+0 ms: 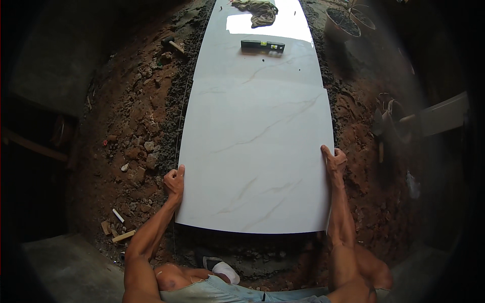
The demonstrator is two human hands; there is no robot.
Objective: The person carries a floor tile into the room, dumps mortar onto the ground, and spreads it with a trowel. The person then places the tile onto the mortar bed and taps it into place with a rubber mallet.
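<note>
A large white marble-look tile (255, 161) lies in front of me over dark mortar, in line with more laid tiles beyond it. My left hand (175, 181) grips the tile's left edge, fingers curled on it. My right hand (334, 160) grips the right edge at about the same height. The tile's near edge sits just above a strip of dark wet mortar (252, 250).
A black spirit level (262, 46) and a crumpled cloth (258, 11) lie on the far tiles. Red rubble soil flanks both sides. A hammer (173, 45) lies far left, buckets (343, 22) far right, wood scraps (118, 230) near left. A taut string (183, 108) runs along the left edge.
</note>
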